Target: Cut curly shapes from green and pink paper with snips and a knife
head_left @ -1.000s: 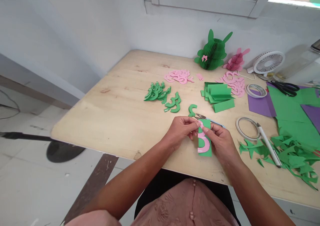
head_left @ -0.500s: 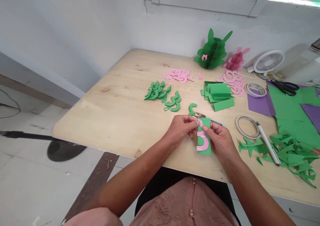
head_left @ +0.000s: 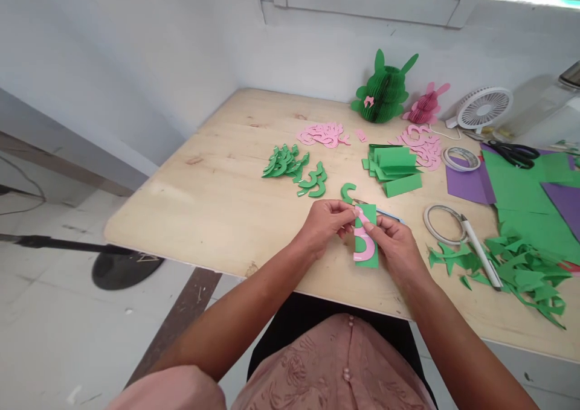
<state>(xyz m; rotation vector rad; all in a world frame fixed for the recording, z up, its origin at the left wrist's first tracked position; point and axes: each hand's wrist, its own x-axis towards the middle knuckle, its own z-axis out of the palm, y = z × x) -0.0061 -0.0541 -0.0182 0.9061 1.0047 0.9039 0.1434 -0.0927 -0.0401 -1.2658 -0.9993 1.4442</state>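
Over a green rectangle, pink scalloped paper cutout, pale-tipped

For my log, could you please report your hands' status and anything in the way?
Left fingers pinching pink cutout near its top. Right fingers holding green card, thumb on pink cutout. Blue tool just beyond, partly hidden.

2 bare forearms angled inward, left hand pinching, right hand pinching

No readable text, labels, brands, numbers or signs on anything in view.
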